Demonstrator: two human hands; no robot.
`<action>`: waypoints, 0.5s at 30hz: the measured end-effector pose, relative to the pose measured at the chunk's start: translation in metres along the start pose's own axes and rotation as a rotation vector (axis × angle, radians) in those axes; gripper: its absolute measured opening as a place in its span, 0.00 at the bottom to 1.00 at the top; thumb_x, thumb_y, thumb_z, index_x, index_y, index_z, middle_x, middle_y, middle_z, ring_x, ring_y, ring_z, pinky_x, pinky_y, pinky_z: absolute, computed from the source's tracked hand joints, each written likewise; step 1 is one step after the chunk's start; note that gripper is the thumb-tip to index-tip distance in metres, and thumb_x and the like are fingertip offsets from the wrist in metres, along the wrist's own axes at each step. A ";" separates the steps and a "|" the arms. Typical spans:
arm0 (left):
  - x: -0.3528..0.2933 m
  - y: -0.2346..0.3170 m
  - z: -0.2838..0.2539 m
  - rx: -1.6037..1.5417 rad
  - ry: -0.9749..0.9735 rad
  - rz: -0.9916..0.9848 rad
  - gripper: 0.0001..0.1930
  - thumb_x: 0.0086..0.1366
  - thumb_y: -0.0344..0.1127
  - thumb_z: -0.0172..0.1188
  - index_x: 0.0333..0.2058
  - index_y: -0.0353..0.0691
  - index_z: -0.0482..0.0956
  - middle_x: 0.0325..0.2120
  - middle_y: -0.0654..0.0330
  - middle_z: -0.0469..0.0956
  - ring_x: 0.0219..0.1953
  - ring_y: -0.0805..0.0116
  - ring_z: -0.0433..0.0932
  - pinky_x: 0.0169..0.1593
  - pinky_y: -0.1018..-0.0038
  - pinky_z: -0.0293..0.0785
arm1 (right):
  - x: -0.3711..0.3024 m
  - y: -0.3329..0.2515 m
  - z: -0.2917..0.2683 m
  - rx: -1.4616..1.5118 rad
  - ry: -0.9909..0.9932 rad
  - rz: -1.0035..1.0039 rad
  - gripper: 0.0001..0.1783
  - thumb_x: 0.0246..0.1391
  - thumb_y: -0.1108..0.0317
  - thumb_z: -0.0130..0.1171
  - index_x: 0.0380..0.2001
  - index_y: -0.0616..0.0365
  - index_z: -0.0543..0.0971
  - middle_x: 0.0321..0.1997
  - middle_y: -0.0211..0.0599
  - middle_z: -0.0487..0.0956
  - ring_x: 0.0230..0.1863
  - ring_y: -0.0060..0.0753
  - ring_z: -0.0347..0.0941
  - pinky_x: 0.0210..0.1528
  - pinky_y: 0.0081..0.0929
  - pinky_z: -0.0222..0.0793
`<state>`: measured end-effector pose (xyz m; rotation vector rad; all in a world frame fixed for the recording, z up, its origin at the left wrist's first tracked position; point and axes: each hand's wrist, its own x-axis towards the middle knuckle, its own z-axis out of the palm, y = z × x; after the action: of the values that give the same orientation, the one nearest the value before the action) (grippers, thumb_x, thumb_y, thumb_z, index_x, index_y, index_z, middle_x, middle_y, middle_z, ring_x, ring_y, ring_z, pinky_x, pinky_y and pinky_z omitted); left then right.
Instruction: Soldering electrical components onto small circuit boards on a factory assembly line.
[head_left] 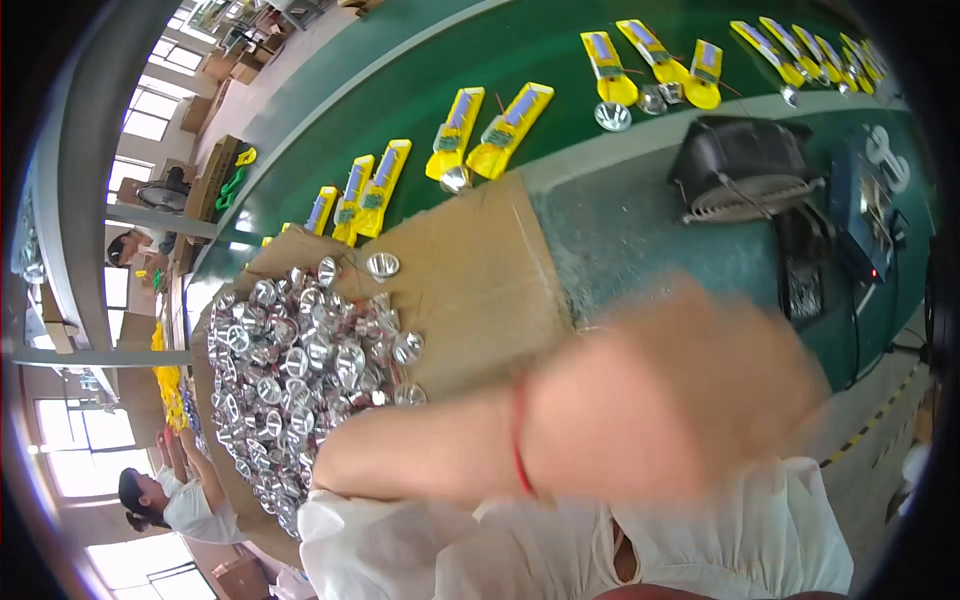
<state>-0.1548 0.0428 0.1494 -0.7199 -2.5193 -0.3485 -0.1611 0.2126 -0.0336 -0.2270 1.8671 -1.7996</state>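
Note:
My left forearm crosses the view from the lower left, with a thin red string at the wrist. My left hand (610, 400) is smeared by motion in front of my body, its fingers not distinguishable. Skin farther right in the same blur may be my right hand, but I cannot separate the two or see anything held. Beside the left forearm lies a heap of shiny silver reflector cups (300, 350) on a sheet of brown cardboard (470, 270). Yellow housings (385, 185) with green circuit boards and pale purple parts lie beyond it, some with a reflector cup against them.
A black fan (745, 165) stands on the green bench at the right, near a blue box-shaped device (862, 215) with a red light. A green conveyor belt (400, 110) runs along the far side. At left, a person in white (200, 505) reaches toward yellow parts (168, 380).

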 end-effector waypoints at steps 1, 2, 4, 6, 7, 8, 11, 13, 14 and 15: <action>-0.010 -0.045 0.002 -0.019 -0.219 -0.145 0.20 0.37 0.27 0.65 0.35 0.41 0.78 0.33 0.64 0.77 0.30 0.73 0.77 0.29 0.78 0.71 | 0.006 -0.003 -0.006 -0.087 -0.082 -0.150 0.06 0.45 0.73 0.59 0.26 0.59 0.72 0.24 0.30 0.74 0.25 0.22 0.68 0.30 0.22 0.66; -0.036 -0.097 0.013 0.009 0.034 -0.312 0.16 0.46 0.28 0.63 0.37 0.38 0.78 0.33 0.59 0.78 0.30 0.67 0.78 0.31 0.77 0.73 | 0.010 0.003 -0.006 -0.113 -0.131 -0.175 0.07 0.44 0.75 0.60 0.27 0.60 0.71 0.24 0.34 0.75 0.24 0.29 0.69 0.29 0.24 0.65; -0.094 -0.195 -0.005 0.153 0.058 -0.950 0.11 0.53 0.36 0.59 0.35 0.37 0.79 0.29 0.54 0.80 0.29 0.65 0.79 0.35 0.77 0.74 | 0.015 0.011 0.004 -0.082 -0.189 -0.369 0.08 0.43 0.75 0.61 0.26 0.60 0.71 0.24 0.37 0.74 0.23 0.33 0.69 0.28 0.26 0.65; -0.142 -0.250 -0.012 0.287 -0.321 -1.152 0.12 0.52 0.41 0.58 0.27 0.36 0.80 0.24 0.55 0.80 0.25 0.65 0.79 0.32 0.74 0.74 | 0.019 0.007 0.011 -0.086 -0.193 -0.436 0.10 0.41 0.75 0.62 0.27 0.60 0.70 0.23 0.38 0.74 0.24 0.33 0.69 0.27 0.27 0.64; -0.152 -0.264 -0.004 0.158 -0.486 -1.235 0.12 0.51 0.42 0.56 0.23 0.38 0.79 0.22 0.56 0.79 0.24 0.61 0.78 0.31 0.71 0.74 | 0.021 0.005 0.010 -0.065 -0.188 -0.460 0.10 0.41 0.75 0.62 0.27 0.60 0.70 0.23 0.39 0.74 0.24 0.33 0.69 0.27 0.28 0.64; -0.157 -0.274 0.009 0.127 -0.479 -1.263 0.12 0.51 0.41 0.56 0.22 0.38 0.79 0.19 0.56 0.78 0.21 0.62 0.77 0.30 0.71 0.74 | 0.021 0.005 0.010 -0.045 -0.189 -0.484 0.10 0.41 0.76 0.62 0.27 0.60 0.70 0.23 0.39 0.74 0.24 0.33 0.69 0.27 0.28 0.64; -0.158 -0.282 0.037 0.058 -0.307 -1.313 0.10 0.51 0.38 0.55 0.21 0.39 0.80 0.14 0.56 0.76 0.16 0.65 0.76 0.27 0.70 0.74 | 0.023 0.004 0.005 -0.085 -0.194 -0.471 0.10 0.42 0.77 0.60 0.27 0.60 0.69 0.23 0.39 0.74 0.23 0.33 0.69 0.27 0.27 0.64; -0.164 -0.275 0.026 0.169 -0.176 -1.187 0.10 0.50 0.38 0.55 0.20 0.37 0.79 0.17 0.53 0.77 0.21 0.56 0.77 0.30 0.65 0.73 | 0.019 -0.004 0.005 -0.086 -0.194 -0.363 0.09 0.44 0.77 0.59 0.28 0.60 0.69 0.23 0.37 0.74 0.22 0.29 0.69 0.26 0.25 0.64; -0.158 -0.264 0.015 0.202 -0.170 -1.196 0.11 0.50 0.38 0.54 0.20 0.37 0.79 0.18 0.52 0.77 0.23 0.53 0.76 0.31 0.64 0.73 | 0.016 -0.002 0.005 -0.050 -0.167 -0.318 0.09 0.45 0.76 0.59 0.28 0.60 0.69 0.23 0.36 0.74 0.23 0.26 0.68 0.26 0.24 0.64; -0.153 -0.249 -0.001 0.241 -0.150 -1.202 0.11 0.50 0.38 0.54 0.19 0.37 0.78 0.19 0.51 0.77 0.24 0.51 0.76 0.32 0.62 0.73 | 0.016 0.001 0.006 -0.014 -0.142 -0.287 0.09 0.46 0.75 0.59 0.28 0.60 0.69 0.23 0.35 0.74 0.23 0.23 0.68 0.25 0.23 0.64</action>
<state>-0.1781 -0.2285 0.0443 0.9620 -2.7693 -0.3567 -0.1717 0.2003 -0.0383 -0.6401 1.8191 -1.8994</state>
